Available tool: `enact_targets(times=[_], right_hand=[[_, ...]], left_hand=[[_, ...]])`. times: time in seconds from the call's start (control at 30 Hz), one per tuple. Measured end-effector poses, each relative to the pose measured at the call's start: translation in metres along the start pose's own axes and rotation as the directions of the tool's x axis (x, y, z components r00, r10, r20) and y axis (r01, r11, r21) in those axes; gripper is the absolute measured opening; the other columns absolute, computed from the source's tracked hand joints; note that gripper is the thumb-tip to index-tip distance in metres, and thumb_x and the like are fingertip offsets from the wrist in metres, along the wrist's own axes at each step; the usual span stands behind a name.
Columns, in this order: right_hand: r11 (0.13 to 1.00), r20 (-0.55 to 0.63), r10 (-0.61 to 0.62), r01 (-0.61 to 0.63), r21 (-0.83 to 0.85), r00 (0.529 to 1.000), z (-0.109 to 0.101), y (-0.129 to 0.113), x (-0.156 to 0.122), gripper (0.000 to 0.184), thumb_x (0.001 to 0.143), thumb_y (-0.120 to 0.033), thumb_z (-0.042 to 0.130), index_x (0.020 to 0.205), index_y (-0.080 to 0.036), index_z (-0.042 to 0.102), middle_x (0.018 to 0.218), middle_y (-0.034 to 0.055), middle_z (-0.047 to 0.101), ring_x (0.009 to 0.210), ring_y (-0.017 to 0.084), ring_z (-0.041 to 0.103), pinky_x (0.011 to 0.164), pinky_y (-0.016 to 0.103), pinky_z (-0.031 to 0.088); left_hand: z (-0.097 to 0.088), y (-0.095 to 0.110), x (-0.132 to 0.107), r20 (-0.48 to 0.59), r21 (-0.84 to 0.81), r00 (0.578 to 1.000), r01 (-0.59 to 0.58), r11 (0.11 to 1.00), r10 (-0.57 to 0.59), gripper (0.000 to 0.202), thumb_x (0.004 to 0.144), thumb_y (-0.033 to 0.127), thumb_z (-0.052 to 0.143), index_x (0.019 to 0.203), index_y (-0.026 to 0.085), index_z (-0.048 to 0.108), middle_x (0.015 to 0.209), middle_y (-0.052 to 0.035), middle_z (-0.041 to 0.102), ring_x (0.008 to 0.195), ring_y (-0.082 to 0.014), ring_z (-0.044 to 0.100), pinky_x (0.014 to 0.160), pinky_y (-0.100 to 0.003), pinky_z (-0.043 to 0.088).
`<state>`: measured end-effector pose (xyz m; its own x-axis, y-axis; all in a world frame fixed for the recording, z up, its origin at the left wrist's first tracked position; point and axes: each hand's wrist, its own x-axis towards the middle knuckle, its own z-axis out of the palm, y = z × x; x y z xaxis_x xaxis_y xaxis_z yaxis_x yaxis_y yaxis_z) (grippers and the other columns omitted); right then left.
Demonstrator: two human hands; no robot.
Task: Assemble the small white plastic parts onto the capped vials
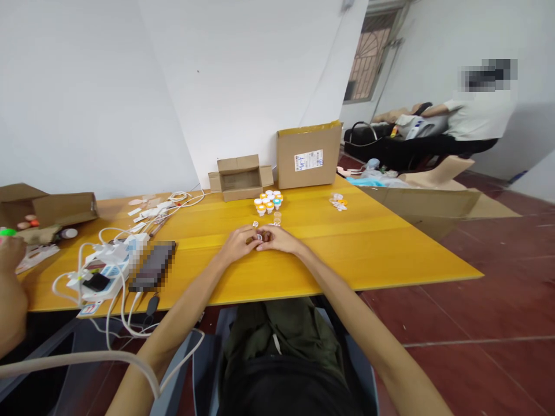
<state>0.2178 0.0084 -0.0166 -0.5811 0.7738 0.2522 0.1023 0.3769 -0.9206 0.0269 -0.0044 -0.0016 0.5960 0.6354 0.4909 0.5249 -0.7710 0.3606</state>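
Observation:
Both my hands meet on the yellow table point(381, 242). My left hand point(237, 242) and my right hand point(280, 238) have their fingers closed together around a small brown vial with a white top point(260, 237), held between them just above the tabletop. Just beyond my fingers stands a small clear vial point(277, 218). Behind it sits a cluster of several small bottles with orange, white and teal caps point(269, 202). A tiny white piece point(255, 224) lies close to my left fingers.
An open small carton point(240, 177) and a larger box with a label point(309, 155) stand at the table's far edge. Small caps point(338, 202) lie to the right. Power strip, cables point(108, 263) and a phone point(154, 266) lie at left. Another person's arm point(11, 289) is at left; a person sits far right point(472, 115).

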Motion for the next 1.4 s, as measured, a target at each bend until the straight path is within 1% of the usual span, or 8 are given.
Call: enact_targets(times=[0.27,0.47,0.57,0.7,0.83,0.93,1.23,1.4], right_hand=[[1.000,0.009,0.002,-0.002,-0.013,1.000,-0.001,-0.004,-0.001,0.036,0.062,-0.040,0.082,0.080,-0.019,0.061,0.070,-0.0048,0.057,0.065,0.012,0.050,0.062,0.026,0.042],[0.998,0.012,-0.006,0.007,-0.060,1.000,-0.001,-0.006,-0.001,0.034,0.065,-0.043,0.080,0.081,-0.018,0.063,0.072,-0.0034,0.059,0.066,0.013,0.051,0.063,0.026,0.043],[0.993,0.005,-0.016,0.017,-0.113,1.000,-0.002,-0.007,-0.002,0.035,0.070,-0.048,0.076,0.083,-0.018,0.065,0.074,-0.0020,0.060,0.068,0.014,0.053,0.064,0.026,0.043],[0.984,0.003,-0.057,0.056,-0.170,0.998,-0.005,-0.007,-0.003,0.035,0.081,-0.052,0.065,0.087,-0.017,0.067,0.079,0.0008,0.064,0.074,0.017,0.056,0.068,0.028,0.044],[0.977,0.000,-0.091,0.090,-0.192,0.996,-0.006,-0.005,-0.001,0.032,0.089,-0.047,0.057,0.087,-0.018,0.068,0.084,0.0029,0.068,0.081,0.019,0.059,0.076,0.030,0.046],[0.978,-0.015,-0.088,0.083,-0.191,0.996,-0.006,0.000,0.001,0.028,0.090,-0.043,0.056,0.087,-0.018,0.069,0.082,0.0027,0.068,0.080,0.019,0.060,0.077,0.031,0.047],[0.983,-0.050,-0.071,0.061,-0.174,0.996,-0.005,0.007,0.004,0.020,0.088,-0.032,0.058,0.092,-0.018,0.071,0.085,0.0024,0.071,0.079,0.019,0.061,0.077,0.031,0.048],[0.988,-0.067,-0.069,0.059,-0.144,0.995,-0.003,0.007,0.004,0.014,0.083,-0.028,0.061,0.090,-0.019,0.070,0.090,0.0027,0.072,0.084,0.020,0.063,0.082,0.033,0.047]], left_hand=[[0.000,0.000,0.000,-0.010,0.018,0.999,-0.049,0.999,0.049,0.014,0.091,0.026,0.060,0.081,0.021,0.068,0.090,-0.0045,0.069,0.088,-0.0181,0.065,0.082,-0.031,0.051],[0.000,-0.002,0.000,0.008,0.001,0.999,-0.036,0.999,0.036,0.013,0.090,0.024,0.060,0.082,0.021,0.069,0.088,-0.0039,0.069,0.086,-0.0174,0.065,0.080,-0.030,0.051],[-0.001,-0.001,0.000,0.015,-0.012,1.000,-0.026,1.000,0.026,0.012,0.090,0.024,0.059,0.082,0.021,0.069,0.087,-0.0035,0.068,0.084,-0.0172,0.065,0.079,-0.030,0.051],[-0.001,0.001,0.000,-0.002,-0.021,0.999,-0.037,0.999,0.037,0.017,0.093,0.029,0.056,0.081,0.021,0.066,0.087,-0.0042,0.068,0.084,-0.0174,0.065,0.079,-0.030,0.051],[-0.001,0.003,-0.001,-0.002,-0.024,1.000,-0.028,0.999,0.028,0.016,0.093,0.032,0.056,0.086,0.020,0.064,0.086,-0.0037,0.067,0.082,-0.0172,0.063,0.078,-0.030,0.050],[-0.002,0.003,-0.003,0.010,-0.003,1.000,-0.002,1.000,0.002,0.014,0.093,0.034,0.056,0.092,0.021,0.063,0.088,-0.0034,0.066,0.081,-0.0173,0.063,0.079,-0.030,0.050],[-0.002,0.001,-0.004,0.028,0.017,1.000,0.001,1.000,-0.001,0.015,0.091,0.035,0.058,0.099,0.022,0.059,0.097,-0.0040,0.063,0.087,-0.0192,0.061,0.081,-0.031,0.049],[-0.003,0.002,-0.003,0.031,-0.002,0.999,0.043,0.999,-0.043,0.016,0.088,0.034,0.062,0.097,0.022,0.058,0.095,-0.0030,0.062,0.084,-0.0189,0.061,0.078,-0.030,0.049]])
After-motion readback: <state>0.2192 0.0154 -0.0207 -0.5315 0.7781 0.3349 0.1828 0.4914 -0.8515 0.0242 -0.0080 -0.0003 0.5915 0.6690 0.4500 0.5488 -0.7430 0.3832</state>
